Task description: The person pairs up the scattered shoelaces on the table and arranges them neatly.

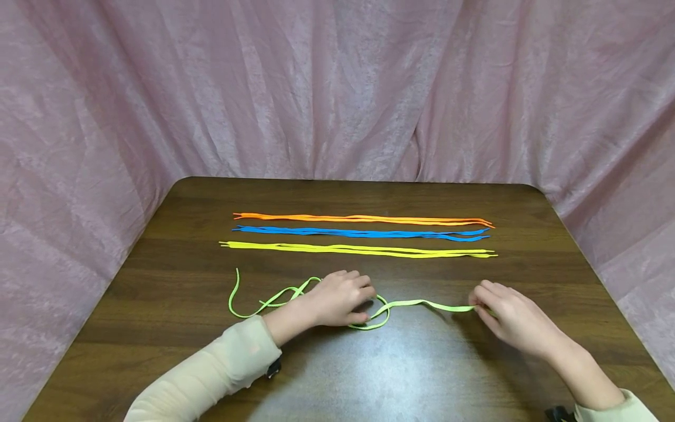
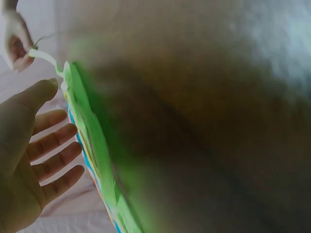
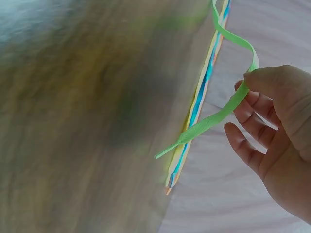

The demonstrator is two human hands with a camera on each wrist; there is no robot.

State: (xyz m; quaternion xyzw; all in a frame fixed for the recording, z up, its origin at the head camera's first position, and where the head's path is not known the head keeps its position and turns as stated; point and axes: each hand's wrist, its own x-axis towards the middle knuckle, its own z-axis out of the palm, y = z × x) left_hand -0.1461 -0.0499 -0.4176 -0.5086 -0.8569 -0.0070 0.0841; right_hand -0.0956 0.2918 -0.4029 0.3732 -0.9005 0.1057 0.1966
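A light green shoelace (image 1: 450, 308) lies loosely looped across the near part of the table. My right hand (image 1: 512, 316) pinches it near one end between thumb and forefinger. In the right wrist view, the free tip of the green shoelace (image 3: 204, 126) hangs past the fingers. My left hand (image 1: 337, 298) is over the tangled middle of the lace and hides part of it. Its fingers (image 2: 56, 141) are spread and nearly straight in the left wrist view, with nothing pinched. Whether they touch the lace I cannot tell.
Beyond my hands, orange laces (image 1: 364, 218), blue laces (image 1: 364, 233) and yellow laces (image 1: 364, 250) lie stretched side by side in parallel rows. The brown wooden table (image 1: 158, 275) has rounded far corners. A pink curtain (image 1: 316, 88) hangs behind it and along both sides.
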